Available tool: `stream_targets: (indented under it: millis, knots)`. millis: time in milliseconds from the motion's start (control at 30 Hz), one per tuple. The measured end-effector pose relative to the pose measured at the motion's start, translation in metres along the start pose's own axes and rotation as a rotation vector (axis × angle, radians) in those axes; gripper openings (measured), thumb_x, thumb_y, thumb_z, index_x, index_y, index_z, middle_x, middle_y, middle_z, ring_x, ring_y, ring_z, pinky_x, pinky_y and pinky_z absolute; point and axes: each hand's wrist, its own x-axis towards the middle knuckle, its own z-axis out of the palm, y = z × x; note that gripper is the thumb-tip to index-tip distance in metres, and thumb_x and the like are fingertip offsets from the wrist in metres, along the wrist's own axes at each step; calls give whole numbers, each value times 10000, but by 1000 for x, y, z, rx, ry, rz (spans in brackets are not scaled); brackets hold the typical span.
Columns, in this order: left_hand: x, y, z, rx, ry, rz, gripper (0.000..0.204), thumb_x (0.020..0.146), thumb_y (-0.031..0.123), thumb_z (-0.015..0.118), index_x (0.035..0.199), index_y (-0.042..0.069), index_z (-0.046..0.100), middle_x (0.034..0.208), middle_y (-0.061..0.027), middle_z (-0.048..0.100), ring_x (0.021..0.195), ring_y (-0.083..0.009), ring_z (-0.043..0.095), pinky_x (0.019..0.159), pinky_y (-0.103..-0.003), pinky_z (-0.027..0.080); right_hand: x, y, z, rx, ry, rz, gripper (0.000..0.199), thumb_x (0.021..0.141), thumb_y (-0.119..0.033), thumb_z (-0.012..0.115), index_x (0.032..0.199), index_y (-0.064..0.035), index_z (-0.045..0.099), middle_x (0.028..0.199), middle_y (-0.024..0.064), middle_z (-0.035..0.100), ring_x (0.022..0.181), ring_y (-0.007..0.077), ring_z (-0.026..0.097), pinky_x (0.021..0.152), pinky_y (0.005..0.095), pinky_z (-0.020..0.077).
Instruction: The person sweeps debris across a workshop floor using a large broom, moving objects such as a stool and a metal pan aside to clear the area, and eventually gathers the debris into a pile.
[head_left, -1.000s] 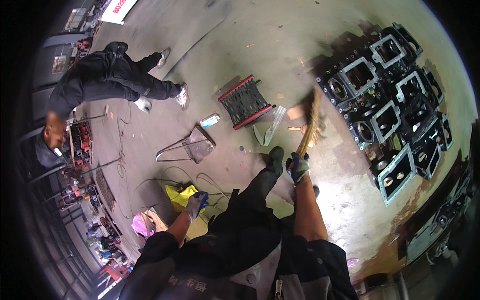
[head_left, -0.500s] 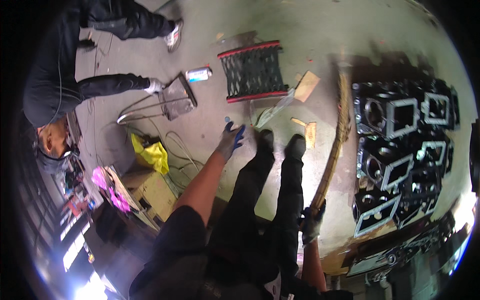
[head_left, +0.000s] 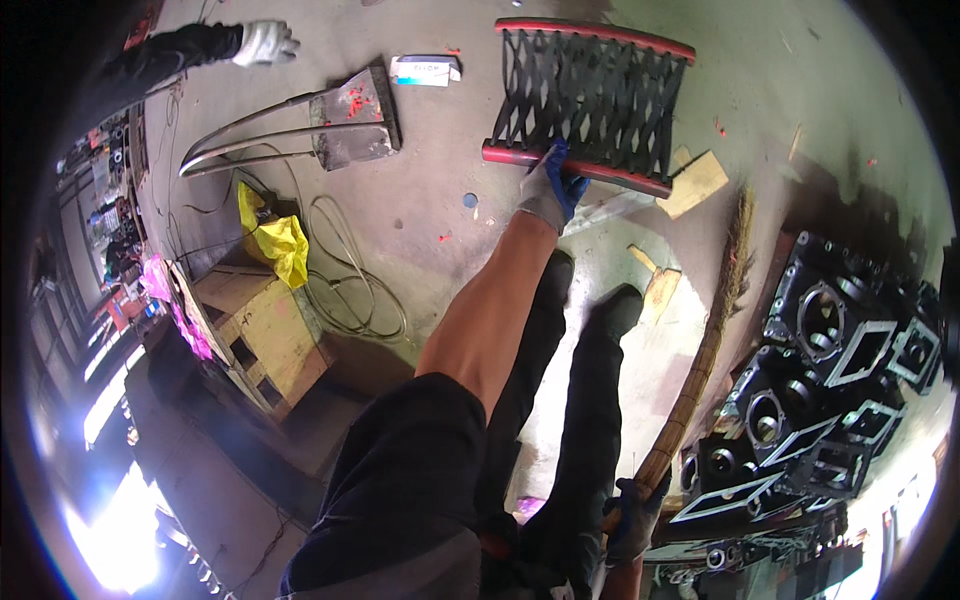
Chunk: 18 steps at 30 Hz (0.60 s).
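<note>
At the red-railed black rack [head_left: 588,98], left hand [head_left: 550,190] in closed grip (empty before), right hand [head_left: 635,518] still around the broom [head_left: 700,375]

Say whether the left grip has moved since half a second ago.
Yes: judged against the blue disc, the left grip went rightward, to the red bar.

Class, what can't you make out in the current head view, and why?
All in the head view:
- Left hand: whether its fingers reach under the red-and-black rack; hand and rack hide this.
- Right hand: its exact finger placement on the broom; too dark.
- Co-worker: mostly cut off by the upper-left rim.
- Wooden box: contents, hidden by walls and shadow.
</note>
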Motion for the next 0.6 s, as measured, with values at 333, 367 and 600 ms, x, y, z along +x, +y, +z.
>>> stream_targets:
  millis: [333, 367, 600]
  knots:
    - [-194, 72, -15, -9, -160, 368, 165, 796, 128, 554, 951, 87, 590, 792, -9, 576, 684, -126, 547, 595, -252, 453, -28, -107, 67, 42, -268, -263, 314, 836, -134, 524, 1128, -103, 412, 772, 78, 530, 480, 102, 480, 388, 200, 398]
    - [-213, 70, -27, 7, -93, 480, 193, 792, 145, 549, 974, 92, 586, 725, -2, 544, 638, -116, 528, 550, -238, 439, -25, -116, 61, 32, -306, -271, 305, 839, -147, 521, 1123, -104, 417, 777, 74, 537, 481, 100, 478, 393, 196, 398]
    - [-408, 84, -157, 127, 309, 635, 32, 788, 86, 549, 790, 57, 563, 570, 20, 456, 483, -97, 454, 446, -236, 388, -60, -148, 24, -169, -430, -379, 460, 839, -185, 538, 1243, -98, 335, 898, 84, 580, 570, 136, 529, 470, 241, 446]
